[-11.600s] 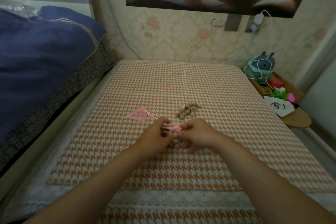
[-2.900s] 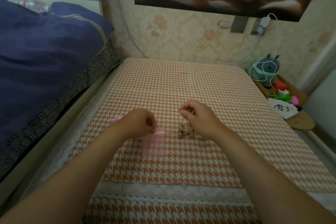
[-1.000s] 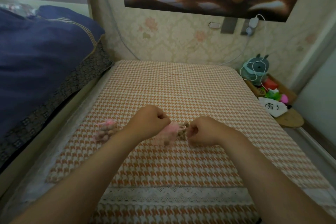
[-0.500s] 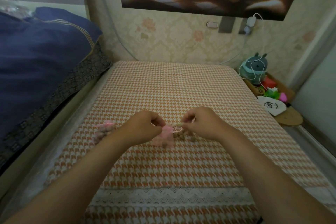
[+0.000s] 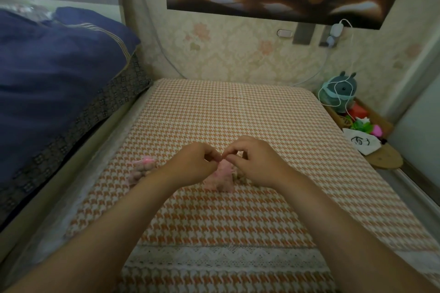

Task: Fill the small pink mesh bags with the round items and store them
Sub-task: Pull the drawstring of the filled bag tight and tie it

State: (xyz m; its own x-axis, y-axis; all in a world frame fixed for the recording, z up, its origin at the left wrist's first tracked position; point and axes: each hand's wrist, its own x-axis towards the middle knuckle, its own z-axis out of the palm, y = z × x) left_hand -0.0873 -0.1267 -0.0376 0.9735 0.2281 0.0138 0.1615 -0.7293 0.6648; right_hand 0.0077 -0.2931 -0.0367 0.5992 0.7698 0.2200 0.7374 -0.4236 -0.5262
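Pink mesh, pinched by both hands.
We see the left hand (image 5: 194, 165) and the right hand (image 5: 256, 163), fingers curled, each pinching the top of a small pink mesh bag (image 5: 222, 177) that rests on the counter's orange-and-white houndstooth cloth (image 5: 238, 114). Just beside it, by the right hand, lie small round beige beads (image 5: 239, 175). Further left we make out a second, filled pink mesh bag (image 5: 141, 170).

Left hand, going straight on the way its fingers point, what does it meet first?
Probably the right hand, its fingertips right beside it above the pink mesh bag; depth is unclear.
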